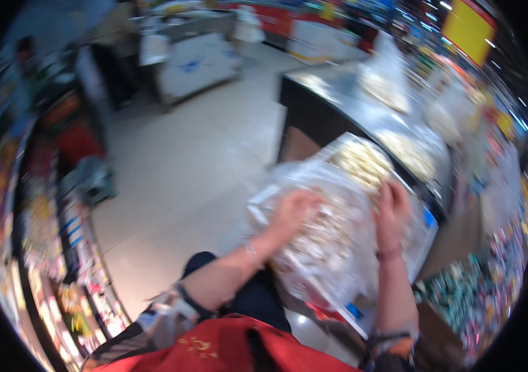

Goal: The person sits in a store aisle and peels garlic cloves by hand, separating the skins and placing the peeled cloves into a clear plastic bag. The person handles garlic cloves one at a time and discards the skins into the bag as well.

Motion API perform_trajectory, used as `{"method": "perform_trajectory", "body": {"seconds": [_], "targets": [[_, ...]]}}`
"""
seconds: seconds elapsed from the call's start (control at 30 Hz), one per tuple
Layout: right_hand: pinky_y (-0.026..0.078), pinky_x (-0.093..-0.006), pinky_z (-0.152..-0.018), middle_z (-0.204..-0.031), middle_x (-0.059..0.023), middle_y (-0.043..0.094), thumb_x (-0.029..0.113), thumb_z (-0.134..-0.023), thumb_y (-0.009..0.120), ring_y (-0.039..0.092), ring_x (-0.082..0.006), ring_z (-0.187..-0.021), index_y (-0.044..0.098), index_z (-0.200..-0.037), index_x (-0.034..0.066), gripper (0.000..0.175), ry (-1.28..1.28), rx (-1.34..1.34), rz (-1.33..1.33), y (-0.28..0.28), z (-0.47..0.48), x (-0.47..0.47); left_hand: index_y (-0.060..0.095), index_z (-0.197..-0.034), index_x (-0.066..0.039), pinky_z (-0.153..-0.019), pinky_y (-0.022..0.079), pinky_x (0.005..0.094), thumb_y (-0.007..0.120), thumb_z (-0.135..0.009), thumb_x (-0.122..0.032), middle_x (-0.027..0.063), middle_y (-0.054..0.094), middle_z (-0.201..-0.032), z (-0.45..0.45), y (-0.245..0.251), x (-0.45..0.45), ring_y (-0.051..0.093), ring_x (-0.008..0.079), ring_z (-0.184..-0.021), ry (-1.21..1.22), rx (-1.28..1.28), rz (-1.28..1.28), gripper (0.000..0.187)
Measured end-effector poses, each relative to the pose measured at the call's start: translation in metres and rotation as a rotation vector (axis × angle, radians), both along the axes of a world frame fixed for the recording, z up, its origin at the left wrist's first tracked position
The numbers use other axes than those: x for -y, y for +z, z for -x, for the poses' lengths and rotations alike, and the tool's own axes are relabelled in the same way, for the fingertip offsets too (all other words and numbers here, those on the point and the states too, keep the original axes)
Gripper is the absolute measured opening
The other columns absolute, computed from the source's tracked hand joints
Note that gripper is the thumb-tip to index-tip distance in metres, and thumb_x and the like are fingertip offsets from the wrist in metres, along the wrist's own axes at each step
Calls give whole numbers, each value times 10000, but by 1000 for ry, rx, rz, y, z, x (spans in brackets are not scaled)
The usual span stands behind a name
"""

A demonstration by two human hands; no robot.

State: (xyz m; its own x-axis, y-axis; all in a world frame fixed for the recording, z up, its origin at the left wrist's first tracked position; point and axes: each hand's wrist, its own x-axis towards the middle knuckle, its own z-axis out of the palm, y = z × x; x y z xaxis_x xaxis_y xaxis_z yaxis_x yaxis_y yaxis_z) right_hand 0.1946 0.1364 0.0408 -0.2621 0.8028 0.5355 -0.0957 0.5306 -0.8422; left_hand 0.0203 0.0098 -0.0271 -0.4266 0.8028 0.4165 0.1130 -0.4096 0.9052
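Note:
A large clear plastic bag (338, 279) of pale, wrinkled pieces (327, 237) lies in front of me on a white box or tray (415, 260). My left hand (294, 211) is over the bag's left side, its fingers bent towards the contents. At the bag's right edge is my right hand (393, 209), fingers pointing away from me, close to a heap of cream-coloured pieces (361, 162) at the far end of the box. Blur hides whether either hand grips the plastic.
A dark-sided counter (320, 109) with a shiny top bears more clear bags of pale goods (408, 151). Packed shelves (43, 218) line the left. Small green packets (455, 283) lie at right. A white-fronted stand (201, 65) is across the tiled floor (175, 153). Someone in dark clothing (110, 69) is beside it.

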Motion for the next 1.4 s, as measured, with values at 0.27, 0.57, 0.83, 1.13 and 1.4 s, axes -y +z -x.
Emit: {"method": "perform_trajectory", "body": {"seconds": [0.27,0.57,0.83,1.13,1.4], "targets": [[499,-324,-652,-841,-113,637,32,-850,726,632,-217,-685,636,-1140,-7,306,324,644,-303,-21,29,68,671,-1034,32,-799,512,274,463,-1085,-322,62,666,-921,6,-6,-20,616,110,-849,-26,333,146,415],[492,-312,-664,-825,-117,619,15,-916,645,631,-222,-721,638,-1060,-32,152,423,490,-166,-22,21,57,653,-961,33,-726,489,312,479,-1069,-392,60,636,-806,0,11,-3,567,100,-775,-36,242,222,472],[446,-333,-630,-815,-127,609,-6,-942,593,576,-234,-679,611,-955,-27,31,366,579,-324,-23,13,53,599,-897,32,-708,485,328,488,-1061,-302,90,620,-726,-1,23,10,571,117,-756,-99,234,393,389],[470,-441,-619,-865,-193,638,125,-993,603,612,-338,-690,608,-1044,12,124,493,761,-197,6,7,59,596,-1157,33,-895,475,247,453,-1086,-216,74,656,-1035,-2,20,13,588,87,-963,-225,218,210,296],[479,-454,-620,-839,-220,629,128,-980,582,594,-388,-677,600,-1055,-18,165,485,615,-336,17,18,61,570,-1225,34,-931,457,262,470,-1090,-230,54,627,-1114,-2,19,15,554,86,-1051,-475,449,360,313]]}}
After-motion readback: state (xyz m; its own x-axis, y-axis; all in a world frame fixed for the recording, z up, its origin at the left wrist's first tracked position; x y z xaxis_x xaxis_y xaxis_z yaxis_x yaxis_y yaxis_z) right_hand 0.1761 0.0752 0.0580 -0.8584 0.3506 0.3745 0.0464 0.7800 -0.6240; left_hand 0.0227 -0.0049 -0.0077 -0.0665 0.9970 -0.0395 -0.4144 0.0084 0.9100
